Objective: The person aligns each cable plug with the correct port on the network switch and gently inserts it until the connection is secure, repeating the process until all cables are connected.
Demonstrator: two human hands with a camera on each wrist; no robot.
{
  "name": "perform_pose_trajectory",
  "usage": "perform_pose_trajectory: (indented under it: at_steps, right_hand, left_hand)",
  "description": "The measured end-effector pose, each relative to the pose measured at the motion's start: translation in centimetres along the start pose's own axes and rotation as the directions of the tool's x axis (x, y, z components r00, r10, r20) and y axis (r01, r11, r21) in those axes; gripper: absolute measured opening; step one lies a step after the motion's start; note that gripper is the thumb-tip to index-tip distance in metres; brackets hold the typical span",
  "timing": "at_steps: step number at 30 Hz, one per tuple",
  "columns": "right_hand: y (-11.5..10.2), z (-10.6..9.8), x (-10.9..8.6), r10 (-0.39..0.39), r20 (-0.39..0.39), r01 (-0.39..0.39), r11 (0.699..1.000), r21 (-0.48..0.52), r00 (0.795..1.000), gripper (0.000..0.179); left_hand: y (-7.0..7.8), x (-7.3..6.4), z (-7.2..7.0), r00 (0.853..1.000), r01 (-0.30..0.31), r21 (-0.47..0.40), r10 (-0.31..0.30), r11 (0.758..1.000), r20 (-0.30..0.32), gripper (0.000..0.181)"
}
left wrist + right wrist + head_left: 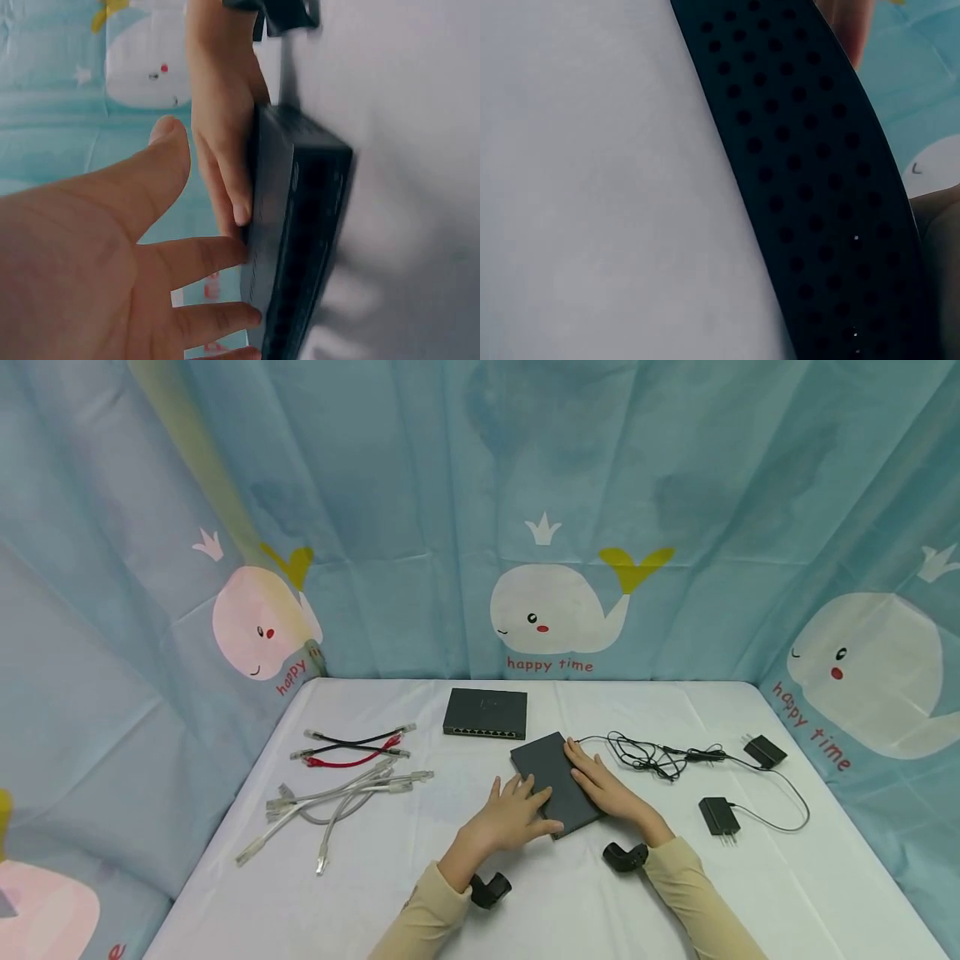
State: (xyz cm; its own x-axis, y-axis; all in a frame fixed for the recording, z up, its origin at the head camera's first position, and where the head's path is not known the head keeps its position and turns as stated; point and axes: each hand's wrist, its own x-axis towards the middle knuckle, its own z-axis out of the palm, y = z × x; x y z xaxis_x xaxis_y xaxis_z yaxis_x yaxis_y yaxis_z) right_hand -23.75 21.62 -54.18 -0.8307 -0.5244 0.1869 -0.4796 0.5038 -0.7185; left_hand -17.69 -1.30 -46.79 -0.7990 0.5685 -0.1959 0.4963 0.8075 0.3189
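Observation:
A dark network switch lies at an angle near the table's middle, between both hands. My left hand has its fingers spread, and their tips touch the switch's top on the left side. Along the right side my right hand rests with fingers extended on top. In the left wrist view, a row of ports runs down the near face of the switch. The right wrist view shows a side of the switch dotted with round vent holes. A thin black cord runs from near its far corner.
A second switch sits farther back, ports facing me. On the left lie black cables, a red cable and several grey-white network cables. On the right are two black power adapters, one farther, one nearer.

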Motion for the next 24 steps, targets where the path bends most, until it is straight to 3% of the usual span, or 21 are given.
perform_pose_trajectory:
  at_steps: [6,9,14,21,24]
  right_hand:
    - [0.0,0.1,0.7,0.031,-0.004,-0.031,1.0,-0.005,1.0,0.048]
    - [0.1,0.1,1.0,0.033,-0.006,-0.033,0.999,-0.002,0.999,0.048]
    - [0.4,0.1,1.3,0.036,-0.012,-0.036,0.999,0.017,0.999,0.049]
    - [0.3,0.7,1.5,0.036,-0.075,-0.04,0.998,-0.052,0.997,0.048]
    - [-0.2,1.0,1.4,0.044,-0.125,-0.063,0.988,-0.144,0.991,0.047]
  left_hand:
    - [-1.8,0.5,-0.2,0.998,0.044,-0.133,-0.05,0.99,-0.039,0.079]
    - [-2.5,1.1,0.2,0.997,0.042,-0.288,-0.056,0.957,-0.043,0.084]
    - [-2.9,2.0,0.9,0.995,0.034,-0.549,-0.08,0.835,-0.06,0.089]
    - [-3.0,2.5,1.4,0.982,0.041,-0.754,-0.165,0.655,-0.089,0.084]
    - [-3.0,2.6,1.5,0.974,0.023,-0.796,-0.192,0.605,-0.118,0.08]
